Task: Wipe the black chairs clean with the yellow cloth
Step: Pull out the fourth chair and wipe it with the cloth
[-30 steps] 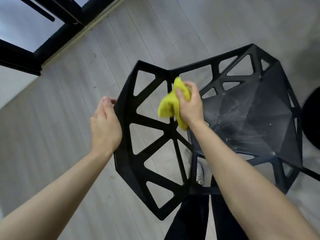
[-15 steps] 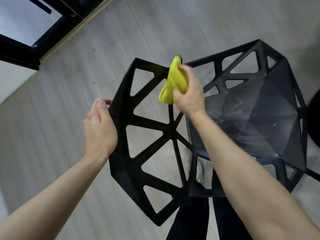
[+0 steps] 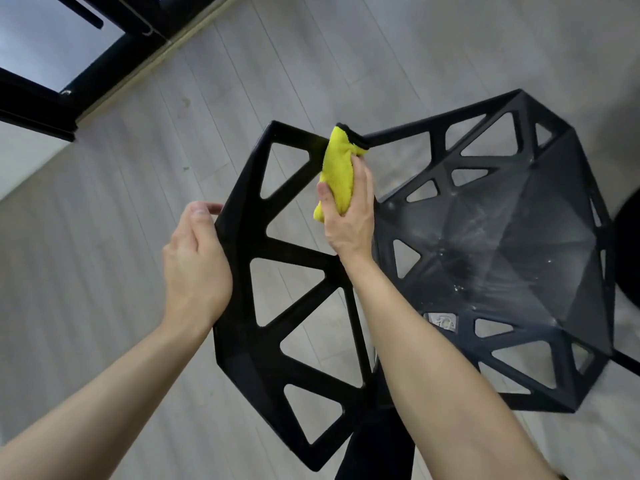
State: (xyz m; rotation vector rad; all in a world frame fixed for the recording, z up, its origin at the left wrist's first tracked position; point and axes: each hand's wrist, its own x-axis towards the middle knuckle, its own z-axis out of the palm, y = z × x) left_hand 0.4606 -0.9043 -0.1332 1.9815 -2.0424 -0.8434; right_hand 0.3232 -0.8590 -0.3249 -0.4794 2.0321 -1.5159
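Black chair (image 3: 242,341) on pale plank floor (image 3: 86,254)

cloth (image 3: 338,171) on chair (image 3: 242,341) top, floor (image 3: 104,271) beneath

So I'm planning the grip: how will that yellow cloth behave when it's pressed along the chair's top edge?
The yellow cloth looks floppy: it bunches in the right hand and drapes over the black chair rim. Its fuzzy pile probably grips rather than slides. It seems light.
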